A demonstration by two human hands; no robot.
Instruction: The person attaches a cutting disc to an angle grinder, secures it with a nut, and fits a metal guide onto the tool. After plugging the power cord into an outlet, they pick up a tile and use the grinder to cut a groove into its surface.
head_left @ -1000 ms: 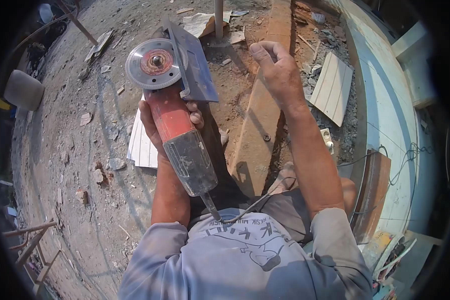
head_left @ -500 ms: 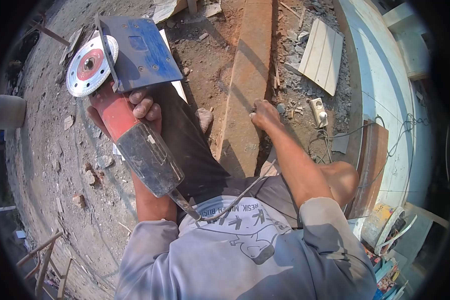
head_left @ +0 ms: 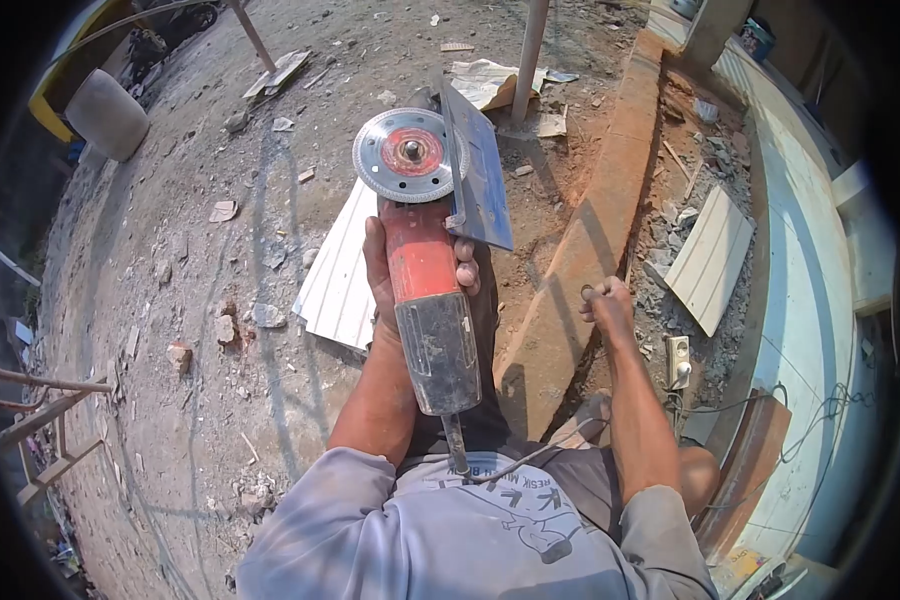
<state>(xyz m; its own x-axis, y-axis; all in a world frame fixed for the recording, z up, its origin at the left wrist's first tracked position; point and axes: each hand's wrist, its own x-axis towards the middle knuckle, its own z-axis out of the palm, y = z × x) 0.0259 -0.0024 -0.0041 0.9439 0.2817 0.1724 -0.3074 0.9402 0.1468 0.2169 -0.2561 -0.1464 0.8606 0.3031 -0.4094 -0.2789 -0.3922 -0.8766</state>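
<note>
The left hand (head_left: 379, 272) wraps its grip around the red body of an angle grinder (head_left: 425, 265), disc (head_left: 382, 150) farthest from the torso, while the right hand (head_left: 612, 304), near the brown beam (head_left: 545, 352), pinches a small round piece (head_left: 586, 292).

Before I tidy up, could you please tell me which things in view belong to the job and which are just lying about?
Likely the job's: angle grinder in left hand; cutting disc; blue base plate; small round part in right hand.

Apparently lying about: brick fragment; pale drum.
</note>
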